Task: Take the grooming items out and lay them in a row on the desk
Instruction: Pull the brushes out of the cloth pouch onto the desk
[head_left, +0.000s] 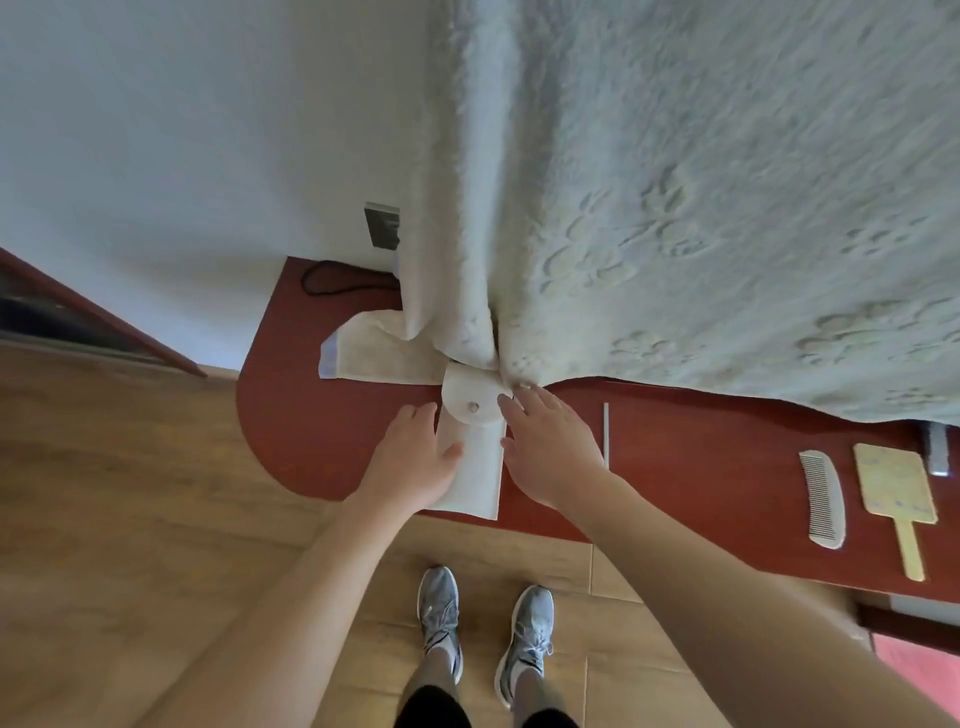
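Here, a white cloth pouch with a round snap flap (475, 467) lay on the reddish-brown wooden desk (675, 457). The left hand (415, 457) rested on its left side, thumb across it. The right hand (550, 447) was spread wide at the flap's edge. A cream plastic comb (823, 499) and a yellow hand mirror (893, 488) lay side by side, well right.

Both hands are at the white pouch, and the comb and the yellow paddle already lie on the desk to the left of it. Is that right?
Not quite. The head view shows the comb and the yellow paddle on the desk to the right of the white pouch, not the left. The left hand and right hand are indeed at the pouch.
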